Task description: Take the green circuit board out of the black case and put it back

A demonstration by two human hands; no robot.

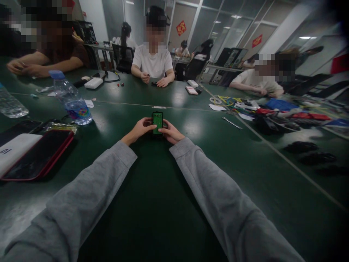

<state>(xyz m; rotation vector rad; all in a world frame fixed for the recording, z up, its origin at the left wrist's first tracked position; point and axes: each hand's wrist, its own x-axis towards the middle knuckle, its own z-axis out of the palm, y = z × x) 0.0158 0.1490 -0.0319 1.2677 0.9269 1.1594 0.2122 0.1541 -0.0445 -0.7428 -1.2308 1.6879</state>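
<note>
Between both hands, over the dark green table point(160, 174), is a small black-framed device with a green face point(157, 119). It is held upright in my view; small marks show on the green, too fine to make out. My left hand point(141, 128) grips its left edge, the thumb lying across the front. From the other side my right hand point(171, 131) holds the right edge, its thumb also on the green face. Both sleeves are grey. The fingers behind the device are partly hidden.
At left stand a water bottle point(72, 98) and a red-cased phone point(40, 156) beside a white power bank point(17, 151). A wrench point(231, 123) lies to the right, near a heap of cables and cloths point(283, 109). Several people sit around the table.
</note>
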